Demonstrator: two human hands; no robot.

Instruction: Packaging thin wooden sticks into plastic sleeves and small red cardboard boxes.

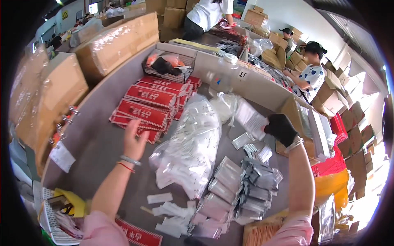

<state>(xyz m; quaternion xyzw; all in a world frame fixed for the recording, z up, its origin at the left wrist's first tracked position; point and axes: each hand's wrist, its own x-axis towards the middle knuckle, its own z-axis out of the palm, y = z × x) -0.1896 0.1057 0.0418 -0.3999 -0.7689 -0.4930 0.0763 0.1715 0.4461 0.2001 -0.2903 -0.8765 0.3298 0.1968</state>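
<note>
My left hand (134,143) is bare, its fingers apart and nothing in them. It hovers at the near left end of several stacked red packets (144,110); whether the fingertips touch them I cannot tell. On my right hand (281,129) is a black glove, and its fingers pinch the edge of a clear plastic packet (249,118) with pale, printed contents. Below that hand lie small silvery sachets (251,148) and a heap of flat grey sachets (256,184). Between my arms rests a big clear plastic bag (191,145) full of small white packets.
A wire basket (169,67) and a clear jug (223,74) stand at the far wall. Loose white packets (174,211) lie near me. A white basket (53,213) is at left, a cardboard box (262,231) at lower right. Two people work beyond the wall; cartons surround the table.
</note>
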